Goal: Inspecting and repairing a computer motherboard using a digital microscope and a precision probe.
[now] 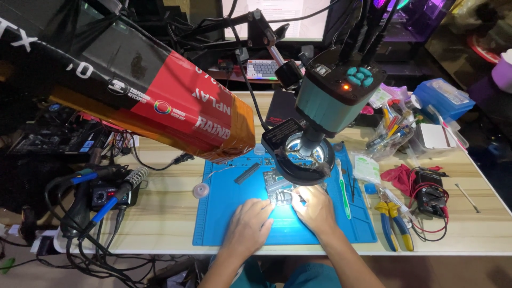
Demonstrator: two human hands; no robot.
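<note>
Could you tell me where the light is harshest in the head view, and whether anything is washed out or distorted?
In the head view, the microscope ring light throws glare on the circuit board between the left hand and right hand, washing out detail there; the room's edges fall dark, and the red and black box looks stretched by the wide lens.

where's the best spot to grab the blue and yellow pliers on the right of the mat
Probably by the two handles. The blue and yellow pliers lie flat on the table just off the blue mat, jaws pointing away from the person, handles toward the near edge. Come in from the near right side: a multimeter with red leads crowds the far side. Both hands are at the circuit board.
</note>
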